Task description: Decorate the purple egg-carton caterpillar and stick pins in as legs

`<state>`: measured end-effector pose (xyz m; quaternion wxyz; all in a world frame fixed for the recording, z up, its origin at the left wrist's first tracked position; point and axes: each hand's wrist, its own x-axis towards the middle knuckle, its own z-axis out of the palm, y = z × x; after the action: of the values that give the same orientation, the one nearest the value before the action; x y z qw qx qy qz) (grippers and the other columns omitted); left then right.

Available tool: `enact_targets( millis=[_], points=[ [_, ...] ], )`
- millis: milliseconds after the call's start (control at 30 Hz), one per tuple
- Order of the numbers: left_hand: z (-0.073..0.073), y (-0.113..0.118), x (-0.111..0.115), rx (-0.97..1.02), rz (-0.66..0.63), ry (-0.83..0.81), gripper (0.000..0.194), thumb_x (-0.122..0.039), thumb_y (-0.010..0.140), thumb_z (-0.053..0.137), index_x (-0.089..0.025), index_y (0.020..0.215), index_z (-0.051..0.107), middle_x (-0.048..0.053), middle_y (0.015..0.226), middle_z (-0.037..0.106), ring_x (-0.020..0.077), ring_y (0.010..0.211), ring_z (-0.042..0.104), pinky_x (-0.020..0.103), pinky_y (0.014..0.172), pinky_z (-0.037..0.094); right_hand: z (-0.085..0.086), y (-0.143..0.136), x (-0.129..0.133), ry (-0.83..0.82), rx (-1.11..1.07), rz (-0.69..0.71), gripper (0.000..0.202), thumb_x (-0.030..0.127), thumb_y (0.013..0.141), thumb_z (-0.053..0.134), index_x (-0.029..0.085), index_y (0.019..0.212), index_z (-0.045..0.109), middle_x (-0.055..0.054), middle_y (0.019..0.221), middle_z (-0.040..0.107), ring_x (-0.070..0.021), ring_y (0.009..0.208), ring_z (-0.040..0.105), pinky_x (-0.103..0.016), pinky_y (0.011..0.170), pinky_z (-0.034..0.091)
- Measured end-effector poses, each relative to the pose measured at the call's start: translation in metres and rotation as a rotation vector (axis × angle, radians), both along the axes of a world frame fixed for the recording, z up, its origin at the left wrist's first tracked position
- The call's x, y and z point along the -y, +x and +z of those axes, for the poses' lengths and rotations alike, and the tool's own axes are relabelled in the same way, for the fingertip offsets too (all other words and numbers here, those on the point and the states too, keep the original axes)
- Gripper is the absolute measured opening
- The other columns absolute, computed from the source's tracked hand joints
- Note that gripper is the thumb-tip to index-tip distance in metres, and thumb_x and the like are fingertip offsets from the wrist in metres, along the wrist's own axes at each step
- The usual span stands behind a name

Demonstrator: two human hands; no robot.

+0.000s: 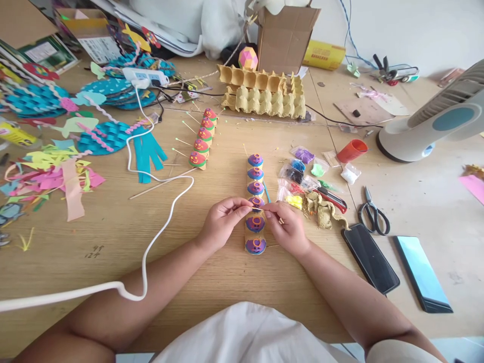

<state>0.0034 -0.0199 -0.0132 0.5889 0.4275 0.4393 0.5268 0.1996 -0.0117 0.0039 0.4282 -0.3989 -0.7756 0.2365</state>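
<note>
My left hand (221, 224) and my right hand (289, 229) meet over a row of egg-carton cups, each pinching one end of a thin toothpick (258, 208). Beneath them runs the row (255, 245), its bumps coated in purple and blue clay with orange rings and small dark marks. Two thin pins with yellowish tips stick out at its far end. Further left lies a similar row (197, 160) in red and green, with smiling faces and several pale-tipped sticks poking out sideways.
Bags of coloured clay (303, 155), a utility knife (333, 199), scissors (372, 212) and two phones (372, 259) lie at right. A fan (434, 118) stands behind them. Egg cartons (264, 101) sit at the back. A white cable (166, 222) crosses the left side, near paper scraps (49, 176).
</note>
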Motion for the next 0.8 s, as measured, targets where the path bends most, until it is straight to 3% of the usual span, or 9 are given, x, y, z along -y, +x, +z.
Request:
enact_targets(
  millis=[800],
  points=[
    [0.0015,-0.0010,0.0014,-0.063,-0.003,0.035,0.030,-0.049,0.086,0.077,-0.019,0.090,0.080,0.006,0.092,0.080,0.0182,0.088,0.071,0.030,0.086,0.057,-0.0034,-0.0011,0.0012,-0.013,0.005,0.025,0.017,0.024,0.101,0.056,0.023,0.103,0.073,-0.003,0.073,0.074,-0.0159,0.064,0.067,-0.029,0.064,0.054]
  ],
)
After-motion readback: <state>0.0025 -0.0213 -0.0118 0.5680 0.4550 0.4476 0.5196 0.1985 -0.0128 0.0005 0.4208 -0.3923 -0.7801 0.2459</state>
